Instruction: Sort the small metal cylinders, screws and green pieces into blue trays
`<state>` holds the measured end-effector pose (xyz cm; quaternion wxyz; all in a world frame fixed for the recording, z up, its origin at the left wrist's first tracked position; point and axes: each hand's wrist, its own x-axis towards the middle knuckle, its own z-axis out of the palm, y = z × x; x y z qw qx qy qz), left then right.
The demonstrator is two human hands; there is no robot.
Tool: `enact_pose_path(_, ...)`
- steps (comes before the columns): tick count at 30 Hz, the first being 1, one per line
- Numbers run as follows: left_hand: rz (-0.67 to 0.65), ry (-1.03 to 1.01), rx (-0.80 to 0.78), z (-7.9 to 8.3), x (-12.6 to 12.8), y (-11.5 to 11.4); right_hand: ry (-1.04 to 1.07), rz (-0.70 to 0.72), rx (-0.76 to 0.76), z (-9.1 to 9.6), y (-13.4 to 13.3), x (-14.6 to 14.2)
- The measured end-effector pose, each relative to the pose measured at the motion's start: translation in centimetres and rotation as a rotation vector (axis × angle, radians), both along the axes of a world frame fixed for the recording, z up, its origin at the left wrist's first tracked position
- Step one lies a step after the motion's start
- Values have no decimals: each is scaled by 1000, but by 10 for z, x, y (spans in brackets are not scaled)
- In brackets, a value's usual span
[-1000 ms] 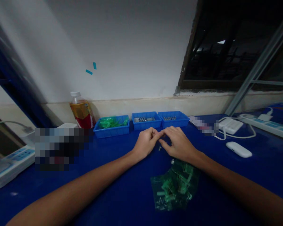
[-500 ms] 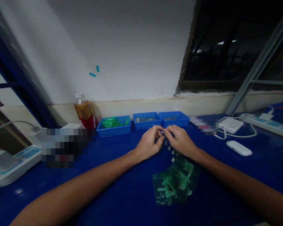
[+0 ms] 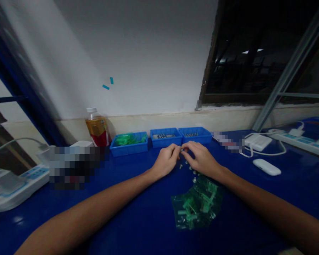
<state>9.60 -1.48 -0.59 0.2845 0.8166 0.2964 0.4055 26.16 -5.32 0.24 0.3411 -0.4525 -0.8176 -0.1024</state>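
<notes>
While both hands pinch one tiny metal part [image 3: 182,150], loose ones sit just below.
Left hand [image 3: 166,161] and right hand [image 3: 202,159] meet fingertip to fingertip over the table [image 3: 127,198], in front of the middle bin [image 3: 164,137], pinched shut on the part. Axis looks left-right; too small to tell which way it points. Risk: it slips, rolls among the loose parts [image 3: 187,165] by the bag [image 3: 198,205].

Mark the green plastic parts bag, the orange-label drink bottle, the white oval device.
green plastic parts bag [image 3: 196,207], head view, bag middle
orange-label drink bottle [image 3: 97,128], head view, label
white oval device [image 3: 266,166], head view, top
</notes>
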Motion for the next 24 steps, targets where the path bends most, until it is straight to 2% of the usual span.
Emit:
enact_pose_path(4, 0, -27, -31, -1, 0, 0, 34, -8, 0, 2, -1, 1)
enact_pose_path(6, -40, -59, -37, -2, 1, -1, 79, -17, -14, 4, -1, 1)
enact_pose_path(9, -123, -61, 6, -4, 2, -1, 93, -6, -39, 6, -2, 2)
enact_pose_path(12, -134, -29, 45, -5, 2, -2, 49, 14, -43, 7, -2, 3)
enact_pose_path(18, -101, -51, -49, -5, 1, 2, 52, -8, 1, 6, -2, 8)
enact_pose_path(24, -153, -113, -131, -7, 1, 6, -58, 76, 66, 8, -4, 11)
